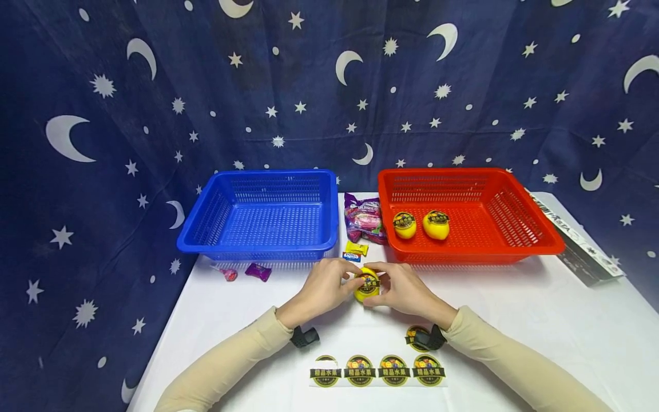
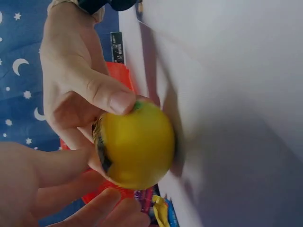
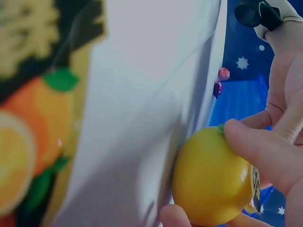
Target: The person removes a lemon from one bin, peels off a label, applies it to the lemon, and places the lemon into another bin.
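Observation:
Both hands are at a yellow lemon [image 1: 366, 290] close to the table in the middle of the head view. A round black-and-gold fruit sticker [image 1: 368, 282] lies on its upper side. My right hand [image 1: 409, 290] grips the lemon from the right, thumb low and fingers over the top. From the left, my left hand [image 1: 326, 285] holds it with curled fingers, its thumb at the sticker. The left wrist view shows the lemon [image 2: 139, 144] with the sticker's edge standing off its side. In the right wrist view the lemon [image 3: 213, 177] partly hides the sticker [image 3: 254, 189].
A row of stickers [image 1: 394, 371] lies at the front; a single sticker [image 1: 413, 332] is under the right wrist camera. Behind stand a blue basket [image 1: 257, 249] and a red basket [image 1: 479, 250] holding two stickered lemons [image 1: 436, 228]. Candies [image 1: 258, 272] and a purple bag [image 1: 363, 220] lie nearby.

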`<control>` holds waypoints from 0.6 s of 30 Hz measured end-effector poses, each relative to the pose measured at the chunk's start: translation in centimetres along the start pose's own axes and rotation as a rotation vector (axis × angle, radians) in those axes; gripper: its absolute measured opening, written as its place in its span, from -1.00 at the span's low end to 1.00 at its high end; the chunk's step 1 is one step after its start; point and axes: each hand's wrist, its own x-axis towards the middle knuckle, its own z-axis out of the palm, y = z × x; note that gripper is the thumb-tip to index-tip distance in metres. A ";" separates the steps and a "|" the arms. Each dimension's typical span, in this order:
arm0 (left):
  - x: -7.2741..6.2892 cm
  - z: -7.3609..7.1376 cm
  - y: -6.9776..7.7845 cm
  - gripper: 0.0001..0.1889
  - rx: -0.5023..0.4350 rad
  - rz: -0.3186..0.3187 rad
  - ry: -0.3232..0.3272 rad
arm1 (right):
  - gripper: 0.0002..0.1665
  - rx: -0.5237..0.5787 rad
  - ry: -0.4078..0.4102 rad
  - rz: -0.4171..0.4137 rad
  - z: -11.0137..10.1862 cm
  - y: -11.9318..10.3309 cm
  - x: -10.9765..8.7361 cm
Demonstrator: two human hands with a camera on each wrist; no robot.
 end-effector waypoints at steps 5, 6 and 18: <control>0.7 0.2 0.9 -0.72 -0.019 0.005 0.102 | -0.12 0.088 0.005 0.056 -2.1 0.3 -2.0; 1.0 0.3 1.1 -0.70 -0.021 0.010 0.116 | -0.12 0.123 -0.002 0.066 -2.9 0.2 -2.6; 5.1 1.7 3.1 -0.39 0.053 0.032 0.194 | -0.14 0.132 0.060 0.139 -19.9 4.0 -3.1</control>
